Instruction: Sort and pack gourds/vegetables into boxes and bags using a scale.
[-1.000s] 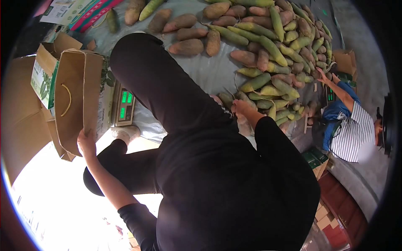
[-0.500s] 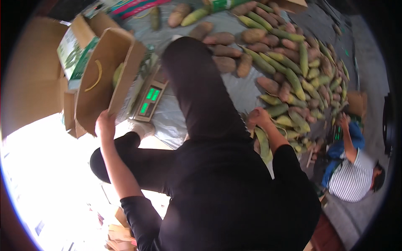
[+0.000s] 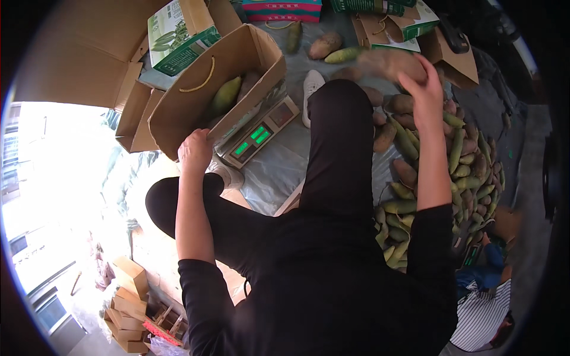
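My left hand is closed on the near rim of an open cardboard box with a yellow cord handle. Inside the box lie a green radish and a darker, brownish root. The box rests on a scale with a lit green display. Over the far side of the pile, my right hand grips a large reddish-brown root vegetable, blurred by motion. Below it spreads a pile of green radishes and reddish-brown roots on a grey sheet.
Left of the box stands a green-and-white printed carton. A pink-and-teal box and more open cartons sit at the far side. A co-worker in a striped shirt is at the lower right, near another scale. Folded cardboard lies at the lower left.
My right hand has moved from the near side of the pile to its far side, carrying a reddish-brown root. My left hand stays on the box rim. The view has shifted.
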